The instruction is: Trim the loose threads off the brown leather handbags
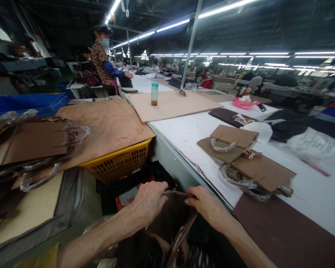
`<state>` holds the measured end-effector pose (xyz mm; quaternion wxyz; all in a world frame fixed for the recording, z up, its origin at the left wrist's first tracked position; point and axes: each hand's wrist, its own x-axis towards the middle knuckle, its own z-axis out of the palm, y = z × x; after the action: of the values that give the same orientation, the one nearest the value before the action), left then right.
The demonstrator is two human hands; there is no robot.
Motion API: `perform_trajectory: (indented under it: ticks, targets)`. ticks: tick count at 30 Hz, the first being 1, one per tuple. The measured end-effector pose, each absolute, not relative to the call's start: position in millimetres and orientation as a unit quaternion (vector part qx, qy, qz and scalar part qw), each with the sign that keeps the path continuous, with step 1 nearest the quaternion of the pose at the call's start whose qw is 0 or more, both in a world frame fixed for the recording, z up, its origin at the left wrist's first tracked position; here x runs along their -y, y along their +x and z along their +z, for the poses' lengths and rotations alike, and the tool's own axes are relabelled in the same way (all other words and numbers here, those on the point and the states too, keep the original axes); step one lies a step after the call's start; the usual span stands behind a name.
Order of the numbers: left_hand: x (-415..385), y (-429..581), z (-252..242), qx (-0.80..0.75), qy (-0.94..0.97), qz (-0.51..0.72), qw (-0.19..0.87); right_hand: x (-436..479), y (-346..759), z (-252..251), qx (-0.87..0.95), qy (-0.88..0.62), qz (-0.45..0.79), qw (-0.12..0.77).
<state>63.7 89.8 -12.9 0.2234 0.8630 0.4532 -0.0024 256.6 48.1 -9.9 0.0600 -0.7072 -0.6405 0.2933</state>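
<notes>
Below the table edge, a brown handbag (167,216) hangs in front of me with its mouth partly spread. My left hand (149,199) pinches the far rim of the bag on the left side. On the right, my right hand (203,201) grips the same rim between thumb and fingers. Straps and part of the bag's lower body lie in shadow near my lap. To the right on the white table (181,137), several tan handbags (245,156) with plastic-wrapped handles lie in a loose stack.
More tan handbags (36,141) are piled at left beside a blue bin (28,102). A yellow crate (123,158) sits under a brown board (106,126). A bottle (154,95) stands on a beige board (173,106). A person (104,63) works beyond.
</notes>
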Motion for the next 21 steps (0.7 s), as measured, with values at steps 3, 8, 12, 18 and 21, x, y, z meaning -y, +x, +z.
perform_trajectory:
  ticks: [3,8,12,18,21]
  targets:
    - [-99,70,-13,-0.383,0.896,0.000,0.224,-48,258,-12,0.640,-0.707,0.294,0.063]
    - [-104,73,-20,-0.369,0.894,0.024,0.252,-48,261,-15,0.633,-0.710,0.301,0.068]
    - [-111,73,-29,-0.383,0.866,0.043,0.320,-48,261,-13,0.633,-0.707,0.306,0.071]
    - [-117,72,-36,-0.389,0.851,0.041,0.351,-50,258,-9,0.628,-0.708,0.313,0.073]
    - [-116,73,-36,-0.394,0.848,0.038,0.351,-49,259,-9,0.623,-0.711,0.315,0.081]
